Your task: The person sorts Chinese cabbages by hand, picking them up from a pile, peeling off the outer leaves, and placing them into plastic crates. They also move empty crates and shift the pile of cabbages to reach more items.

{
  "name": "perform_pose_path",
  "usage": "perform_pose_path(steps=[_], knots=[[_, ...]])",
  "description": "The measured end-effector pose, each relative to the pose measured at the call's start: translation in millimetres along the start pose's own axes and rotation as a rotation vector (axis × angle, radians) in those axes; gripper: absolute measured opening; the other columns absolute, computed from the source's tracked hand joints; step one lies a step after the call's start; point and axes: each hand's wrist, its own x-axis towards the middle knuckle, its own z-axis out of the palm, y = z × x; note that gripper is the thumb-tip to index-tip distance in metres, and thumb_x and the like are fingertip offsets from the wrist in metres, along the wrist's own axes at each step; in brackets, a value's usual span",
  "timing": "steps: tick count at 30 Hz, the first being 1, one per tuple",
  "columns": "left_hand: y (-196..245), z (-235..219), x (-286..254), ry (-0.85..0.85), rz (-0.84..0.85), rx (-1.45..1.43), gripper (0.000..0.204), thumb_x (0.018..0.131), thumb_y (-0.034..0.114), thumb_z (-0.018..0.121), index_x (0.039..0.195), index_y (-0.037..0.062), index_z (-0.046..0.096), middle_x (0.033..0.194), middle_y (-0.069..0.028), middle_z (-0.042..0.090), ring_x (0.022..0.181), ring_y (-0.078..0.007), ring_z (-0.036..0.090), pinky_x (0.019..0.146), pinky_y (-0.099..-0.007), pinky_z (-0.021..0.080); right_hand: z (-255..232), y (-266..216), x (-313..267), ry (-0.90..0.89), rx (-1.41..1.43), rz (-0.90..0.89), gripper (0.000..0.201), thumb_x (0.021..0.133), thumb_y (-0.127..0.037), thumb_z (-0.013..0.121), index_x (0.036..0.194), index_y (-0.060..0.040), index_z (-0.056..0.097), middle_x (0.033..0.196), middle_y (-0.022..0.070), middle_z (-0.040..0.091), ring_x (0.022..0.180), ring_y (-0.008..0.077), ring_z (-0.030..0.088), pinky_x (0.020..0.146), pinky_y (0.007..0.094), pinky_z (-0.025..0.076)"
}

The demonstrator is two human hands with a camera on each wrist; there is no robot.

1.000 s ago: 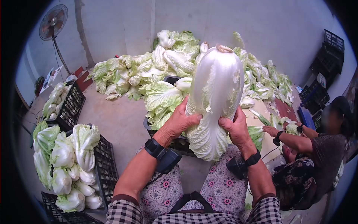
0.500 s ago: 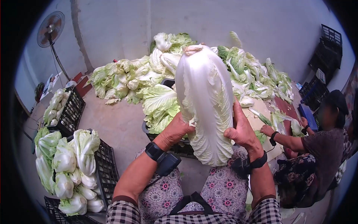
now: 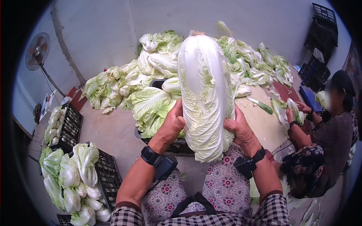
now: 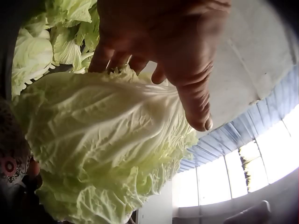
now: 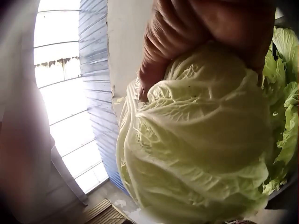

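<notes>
A large Chinese cabbage (image 3: 205, 98) stands upright before me, its cut stem end on top and its leafy end down over my lap. My left hand (image 3: 168, 126) holds its left side, thumb towards me and the other fingers reaching behind. On the opposite side my right hand (image 3: 242, 130) grips it, thumb at the front edge. In the left wrist view, the thumb (image 4: 198, 109) stands out beside the pale, crinkled leaves. The right wrist view has the thumb (image 5: 152, 84) pressed against the outer leaf; the other fingers are mostly hidden.
Behind the cabbage sits a dark crate (image 3: 139, 132) with cabbages. A heap of leaves (image 3: 109, 88) lies along the wall. Filled black crates (image 3: 107, 173) stand at left, near a fan (image 3: 37, 51). A flat board (image 3: 260, 116) and another person (image 3: 332, 139) handling cabbage are at right.
The Chinese cabbage first shifted left and turned, and now stands more upright with a different side facing me. Both hands stay at its sides. The other person now lifts a smaller cabbage. My view has swung right.
</notes>
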Motion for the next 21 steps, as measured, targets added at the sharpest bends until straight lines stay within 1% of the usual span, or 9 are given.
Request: perform_pose_path(steps=[1, 2, 3, 4, 7, 8, 12, 15, 21], knots=[[4.4, 8.2, 2.7, -0.014, 0.011, -0.028, 0.113, 0.065, 0.077, 0.057, 0.142, 0.0034, 0.018, 0.136, -0.0151, 0.038, 0.125, -0.0237, 0.039, 0.102, -0.0345, 0.032, -6.7, -1.0, -3.1, 0.016, 0.051, -0.004, 0.103, 0.057, -0.031, 0.085, 0.138, -0.0015, 0.029, 0.128, 0.0097, 0.049, 0.115, 0.0211, 0.049, 0.099, 0.0336, 0.039], [8.4, 12.5, 2.5, -0.018, -0.047, -0.094, 0.111, 0.066, 0.078, 0.056, 0.142, 0.0054, 0.019, 0.135, -0.0153, 0.039, 0.123, -0.0233, 0.041, 0.099, -0.0368, 0.036, -13.9, -1.7, -7.0, 0.038, 0.102, -0.006, 0.102, 0.058, -0.032, 0.085, 0.138, -0.0014, 0.029, 0.127, 0.0095, 0.049, 0.115, 0.0212, 0.049, 0.099, 0.0338, 0.039], [-1.7, 5.7, 4.9, 0.008, -0.064, -0.116, 0.101, 0.071, 0.070, 0.059, 0.142, 0.0079, 0.021, 0.133, -0.0153, 0.041, 0.115, -0.0205, 0.048, 0.091, -0.0347, 0.043, -24.0, -2.8, -11.1, 0.064, 0.153, -0.011, 0.101, 0.059, -0.033, 0.085, 0.137, -0.0012, 0.029, 0.127, 0.0093, 0.049, 0.115, 0.0213, 0.050, 0.099, 0.0339, 0.039], [-2.7, 2.0, 5.3, 0.044, -0.091, -0.088, 0.094, 0.075, 0.063, 0.061, 0.141, 0.0075, 0.024, 0.129, -0.0150, 0.044, 0.109, -0.0190, 0.051, 0.086, -0.0323, 0.046, -42.9, 4.4, -10.6, 0.058, 0.174, -0.051, 0.094, 0.065, -0.034, 0.081, 0.136, -0.0003, 0.030, 0.127, 0.0088, 0.049, 0.114, 0.0205, 0.050, 0.098, 0.0339, 0.040], [-9.3, -7.3, 7.1, 0.116, -0.161, -0.096, 0.075, 0.082, 0.045, 0.064, 0.136, 0.0051, 0.032, 0.115, -0.0129, 0.054, 0.094, -0.0163, 0.057, 0.075, -0.0265, 0.049, -85.9, 8.4, -17.6, 0.108, 0.229, -0.125, 0.088, 0.070, -0.036, 0.078, 0.135, 0.0003, 0.032, 0.126, 0.0088, 0.050, 0.113, 0.0199, 0.051, 0.097, 0.0336, 0.042], [-10.4, -6.6, 7.7, 0.151, -0.172, -0.056, 0.072, 0.081, 0.046, 0.065, 0.132, 0.0029, 0.037, 0.107, -0.0109, 0.058, 0.089, -0.0174, 0.060, 0.072, -0.0280, 0.051, -104.0, 12.7, -19.6, 0.100, 0.254, -0.186, 0.077, 0.076, -0.034, 0.073, 0.133, 0.0002, 0.034, 0.125, 0.0088, 0.051, 0.111, 0.0194, 0.052, 0.096, 0.0334, 0.043], [-19.6, -8.9, 6.8, 0.075, -0.228, 0.100, 0.066, 0.081, 0.044, 0.065, 0.126, 0.0015, 0.044, 0.100, -0.0090, 0.059, 0.086, -0.0163, 0.059, 0.073, -0.0277, 0.050, -177.1, 29.9, -38.7, 0.275, 0.298, -0.232, 0.064, 0.083, -0.026, 0.067, 0.133, -0.0018, 0.035, 0.123, 0.0085, 0.052, 0.112, 0.0199, 0.052, 0.096, 0.0342, 0.043], [-25.7, -9.2, 10.0, 0.059, -0.274, 0.155, 0.060, 0.083, 0.040, 0.064, 0.126, 0.0013, 0.044, 0.099, -0.0086, 0.059, 0.085, -0.0155, 0.059, 0.072, -0.0273, 0.050, -236.7, 52.6, -61.4, 0.469, 0.232, -0.255, 0.060, 0.085, -0.023, 0.065, 0.133, -0.0026, 0.035, 0.123, 0.0093, 0.052, 0.112, 0.0209, 0.052, 0.097, 0.0354, 0.043], [-34.9, -10.4, 21.8, 0.118, -0.310, 0.176, 0.050, 0.085, 0.032, 0.060, 0.122, 0.0012, 0.047, 0.098, -0.0077, 0.059, 0.084, -0.0145, 0.059, 0.072, -0.0264, 0.049, -290.0, 78.1, -93.8, 0.643, 0.304, -0.232, 0.057, 0.087, -0.020, 0.062, 0.134, -0.0032, 0.034, 0.125, 0.0111, 0.051, 0.112, 0.0241, 0.053, 0.096, 0.0394, 0.044]])
